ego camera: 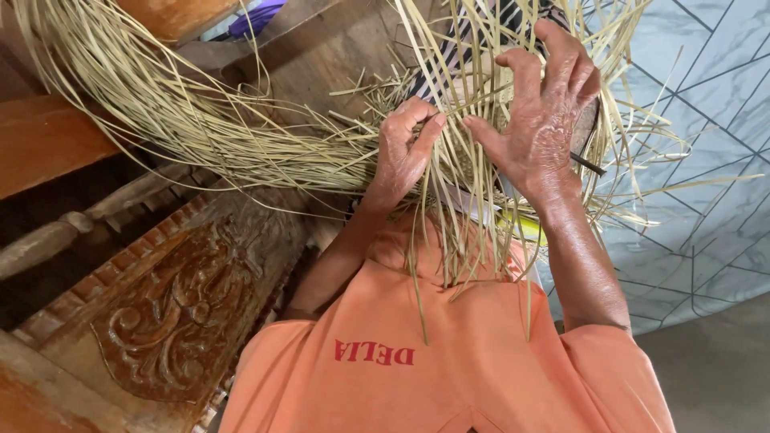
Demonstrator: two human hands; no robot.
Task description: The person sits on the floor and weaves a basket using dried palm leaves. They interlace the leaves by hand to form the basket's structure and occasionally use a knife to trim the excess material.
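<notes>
Hands deep in pale straw strips, mid-weave over my lap.

From my head view, my left hand [405, 148] has its grip pinched on a few straw strips [457, 160], thumb and forefinger closed to keep them taut at the woven edge. My right hand [541, 120] spreads over the woven piece [481, 96], fingers curled, thumb pressing a strand so the crossing stays flat; that grip is partly clenched on strips too. Loose ends fan out toward the carved wooden furniture [172, 313] and the tiled floor [706, 160], clear of the working spot above my orange shirt [449, 377].
</notes>
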